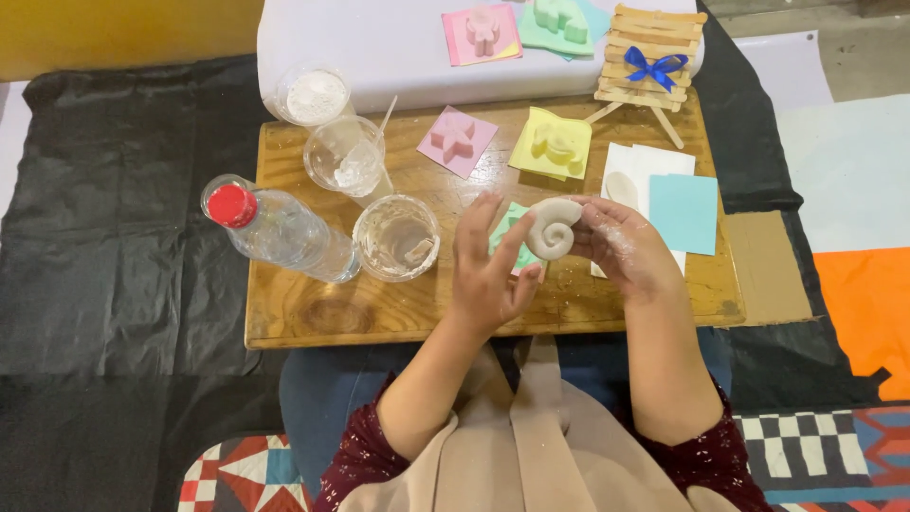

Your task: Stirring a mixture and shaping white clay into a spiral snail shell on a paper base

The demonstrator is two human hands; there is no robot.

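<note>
**A soft clay spiral between my two hands**

My right hand cups the white clay spiral from behind, fingers curled round its edge, dusted with white. My left hand is open, fingers spread, its fingertips just touching the spiral's near side. The piece sits above the far middle of the wooden table, over a green paper square. It looks light and soft, easily dented, so I judge it best held by the outer rim with a loose grip, not pressed on the coiled face.

Left of my hands stand a glass cup with cloudy residue and a lying clear bottle with a red cap. Farther off are a pink star shape and a yellow moulded shape on paper squares, then a cup of white powder and a stick frame with a blue bow.
</note>
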